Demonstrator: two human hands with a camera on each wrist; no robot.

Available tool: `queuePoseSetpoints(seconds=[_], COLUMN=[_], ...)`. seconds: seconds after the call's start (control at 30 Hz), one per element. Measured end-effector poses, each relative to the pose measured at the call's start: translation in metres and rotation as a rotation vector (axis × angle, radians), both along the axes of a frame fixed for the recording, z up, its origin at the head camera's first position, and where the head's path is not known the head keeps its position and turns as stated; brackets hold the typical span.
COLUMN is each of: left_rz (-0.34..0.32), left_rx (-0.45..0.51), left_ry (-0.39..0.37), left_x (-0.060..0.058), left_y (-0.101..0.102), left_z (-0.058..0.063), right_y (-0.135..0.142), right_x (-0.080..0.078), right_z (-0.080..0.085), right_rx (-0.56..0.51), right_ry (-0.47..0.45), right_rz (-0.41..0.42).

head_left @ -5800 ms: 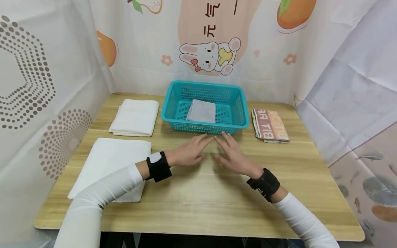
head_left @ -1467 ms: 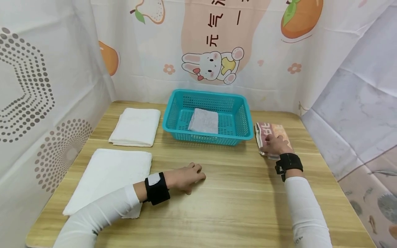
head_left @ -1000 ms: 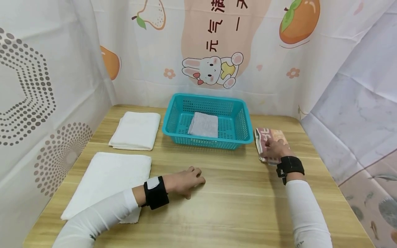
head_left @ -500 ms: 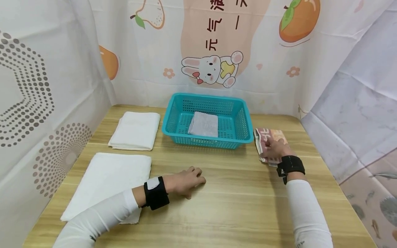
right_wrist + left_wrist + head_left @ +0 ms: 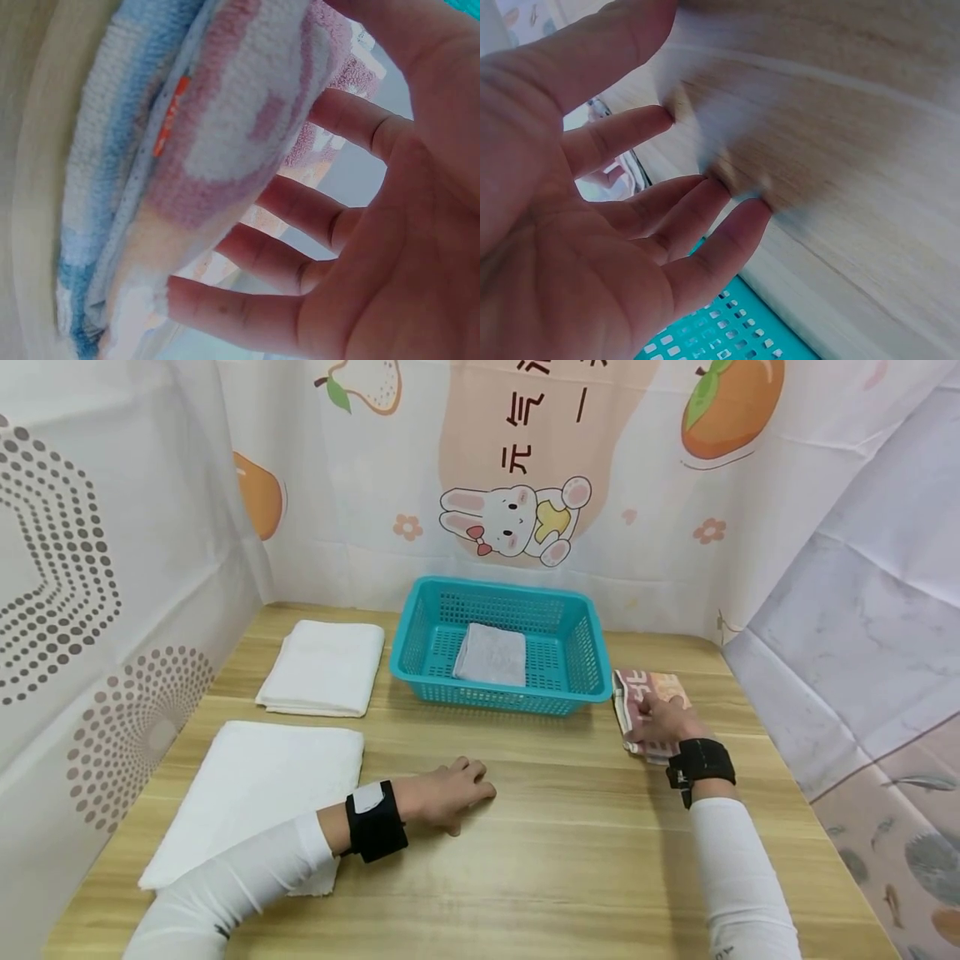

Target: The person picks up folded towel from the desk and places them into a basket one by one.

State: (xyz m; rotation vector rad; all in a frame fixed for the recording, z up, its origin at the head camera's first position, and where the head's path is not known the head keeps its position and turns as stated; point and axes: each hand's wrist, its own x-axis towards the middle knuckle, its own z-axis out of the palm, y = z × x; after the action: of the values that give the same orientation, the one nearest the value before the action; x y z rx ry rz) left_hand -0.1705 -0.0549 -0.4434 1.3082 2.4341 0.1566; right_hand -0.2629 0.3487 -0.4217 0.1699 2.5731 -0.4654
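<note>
A folded towel (image 5: 633, 689) with pink, orange and white lettering lies right of the teal basket. My right hand (image 5: 669, 720) rests on it with spread fingers. The right wrist view shows the fingertips pressing on the terry cloth (image 5: 225, 135), with blue-and-white layers and a small orange label at its folded edge. My left hand (image 5: 444, 795) rests at the middle of the table, fingers loosely bent, holding nothing. In the left wrist view its fingertips (image 5: 744, 225) reach down to the wood. A folded grey cloth (image 5: 492, 654) lies inside the teal basket (image 5: 498, 695).
On the left of the wooden table (image 5: 555, 877) lie a smaller folded white towel (image 5: 324, 667) at the back and a larger white one (image 5: 262, 785) in front, partly under the left forearm. A printed curtain (image 5: 337, 552) hangs behind the table.
Since the oldest frame my right hand has gone from before the basket to the patterned towel, and my left has drawn back slightly. In the last second both hands stay nearly in place.
</note>
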Motion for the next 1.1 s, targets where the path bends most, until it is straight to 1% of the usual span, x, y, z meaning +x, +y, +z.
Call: queuePoseSetpoints(seconds=[0.17,0.43,0.57,0.8,0.97,1.1], left_rz=[-0.008,-0.024,-0.028,-0.026,-0.024,-0.023], left_rx=[-0.010,-0.033,-0.036,-0.029,-0.038,-0.045], left_ry=[0.021,0.053,0.051,0.040,0.040,0.036], left_x=[0.000,0.000,0.001,0.001,0.001,0.001], left_y=[0.000,0.002,0.002,0.002,0.003,0.003], left_z=[0.000,0.002,0.002,0.003,0.004,0.003], right_y=[0.000,0.000,-0.002,-0.006,-0.007,-0.008], right_x=[0.001,0.002,0.006,0.012,0.017,0.021], right_z=[0.000,-0.005,-0.004,0.000,-0.002,-0.003], right_rx=[0.003,-0.011,-0.014,0.008,0.007,0.007], right_ry=[0.011,0.028,0.041,0.092,0.075,0.081], right_rz=[0.010,0.014,0.029,0.068,0.043,0.051])
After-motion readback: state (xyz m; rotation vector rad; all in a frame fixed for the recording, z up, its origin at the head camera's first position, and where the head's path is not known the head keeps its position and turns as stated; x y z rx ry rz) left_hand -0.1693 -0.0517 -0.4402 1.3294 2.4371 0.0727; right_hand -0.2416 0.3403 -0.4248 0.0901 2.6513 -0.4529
